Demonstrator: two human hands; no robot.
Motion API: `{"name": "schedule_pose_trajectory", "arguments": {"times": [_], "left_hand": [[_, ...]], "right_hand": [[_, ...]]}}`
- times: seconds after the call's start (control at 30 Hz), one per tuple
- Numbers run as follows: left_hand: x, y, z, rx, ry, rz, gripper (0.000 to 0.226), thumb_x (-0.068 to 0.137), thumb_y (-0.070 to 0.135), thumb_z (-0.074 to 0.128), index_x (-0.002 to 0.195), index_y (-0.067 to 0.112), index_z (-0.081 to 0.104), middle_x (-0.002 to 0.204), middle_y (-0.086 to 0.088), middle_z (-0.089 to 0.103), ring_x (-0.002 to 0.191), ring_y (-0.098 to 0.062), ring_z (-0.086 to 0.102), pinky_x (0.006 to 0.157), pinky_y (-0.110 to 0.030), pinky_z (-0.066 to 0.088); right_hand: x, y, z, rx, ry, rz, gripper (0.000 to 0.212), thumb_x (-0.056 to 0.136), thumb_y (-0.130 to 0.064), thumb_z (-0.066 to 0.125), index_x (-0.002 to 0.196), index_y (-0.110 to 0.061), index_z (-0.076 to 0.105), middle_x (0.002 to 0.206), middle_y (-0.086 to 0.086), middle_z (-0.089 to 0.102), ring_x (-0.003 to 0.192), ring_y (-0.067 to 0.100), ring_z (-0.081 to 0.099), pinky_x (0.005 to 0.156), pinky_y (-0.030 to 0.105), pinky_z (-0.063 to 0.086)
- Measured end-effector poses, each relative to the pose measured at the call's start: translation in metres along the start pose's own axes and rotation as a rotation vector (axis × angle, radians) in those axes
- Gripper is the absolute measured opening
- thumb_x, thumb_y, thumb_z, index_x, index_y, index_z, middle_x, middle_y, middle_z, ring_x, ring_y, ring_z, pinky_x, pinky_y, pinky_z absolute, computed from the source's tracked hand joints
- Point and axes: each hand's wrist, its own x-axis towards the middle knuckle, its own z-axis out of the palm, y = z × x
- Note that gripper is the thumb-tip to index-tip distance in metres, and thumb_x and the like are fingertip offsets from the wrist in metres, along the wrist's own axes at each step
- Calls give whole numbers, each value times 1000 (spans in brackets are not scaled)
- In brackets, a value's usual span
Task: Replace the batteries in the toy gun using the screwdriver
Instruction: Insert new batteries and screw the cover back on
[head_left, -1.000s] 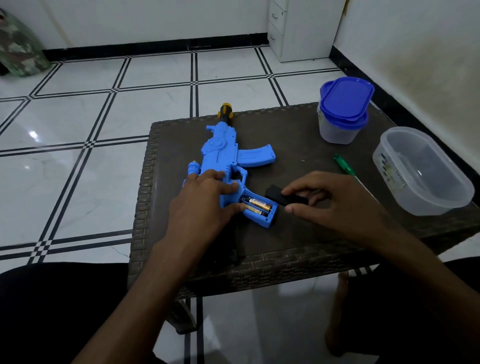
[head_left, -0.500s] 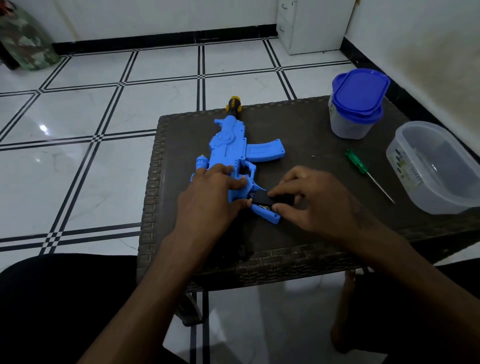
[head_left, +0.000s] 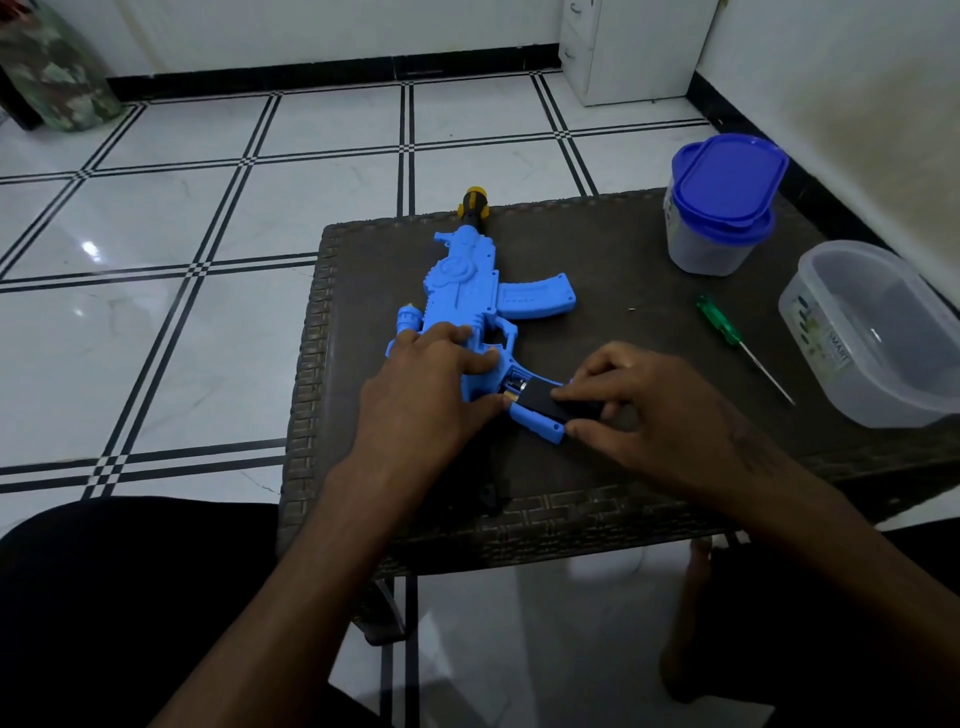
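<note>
A blue toy gun lies flat on the dark wicker table, muzzle pointing away from me. My left hand presses down on its rear body beside the grip. My right hand pinches a black battery cover that lies over the grip's compartment. The ends of the batteries still show at the cover's left edge. A green-handled screwdriver lies loose on the table to the right, clear of both hands.
A lidded container with a blue lid stands at the table's far right. An open clear plastic tub sits near the right edge. A tiny screw-like speck lies between gun and screwdriver. White tiled floor surrounds the table.
My right hand has carried the black cover from beside the grip onto the battery compartment, hiding most of the batteries. My left hand has stayed on the gun.
</note>
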Motion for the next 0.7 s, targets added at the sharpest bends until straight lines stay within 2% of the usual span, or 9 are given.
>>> {"name": "schedule_pose_trajectory", "arguments": {"times": [0.07, 0.17, 0.27, 0.4, 0.57, 0.7], "left_hand": [[0, 1, 0, 9, -3, 1, 50, 81, 53, 69, 128, 42, 59, 145, 11, 44, 132, -20, 37, 96, -51, 47], [0, 2, -1, 17, -10, 2, 50, 81, 51, 68, 129, 41, 58, 146, 11, 43, 132, -21, 36, 97, -51, 46], [-1, 2, -2, 28, -16, 4, 50, 82, 50, 68, 130, 41, 58, 147, 10, 42, 133, -21, 36, 98, -51, 46], [0, 2, -3, 45, -22, 6, 51, 83, 49, 68, 131, 40, 57, 147, 9, 42, 133, -21, 35, 99, -50, 45], [0, 3, -2, 65, -25, 8, 51, 84, 49, 67, 133, 39, 56, 148, 9, 41, 134, -21, 35, 100, -50, 44], [0, 2, -2, 49, -14, 13, 50, 83, 49, 68, 131, 40, 57, 146, 8, 43, 133, -22, 36, 99, -51, 45]], "right_hand": [[1, 0, 0, 3, -17, -15, 38, 79, -21, 80, 116, -24, 73, 105, -4, 62, 69, 7, 58, 71, 16, 45], [5, 0, 1, -11, -51, -42, 43, 78, -24, 82, 119, -22, 72, 107, -2, 62, 73, 13, 60, 76, 29, 49], [10, 4, 2, -21, -47, -76, 45, 73, -26, 84, 117, -19, 73, 104, 0, 64, 75, 14, 58, 75, 35, 51], [13, 10, 9, -89, -10, -142, 46, 70, -39, 73, 111, -19, 76, 99, 1, 68, 86, 18, 58, 73, 30, 45], [18, 14, 11, -108, -15, -180, 43, 74, -37, 76, 114, -21, 74, 105, 0, 68, 92, 14, 49, 74, 28, 38], [17, 18, 9, -123, -47, -231, 46, 74, -40, 72, 114, -19, 74, 106, 0, 69, 92, 19, 56, 77, 27, 39]]}}
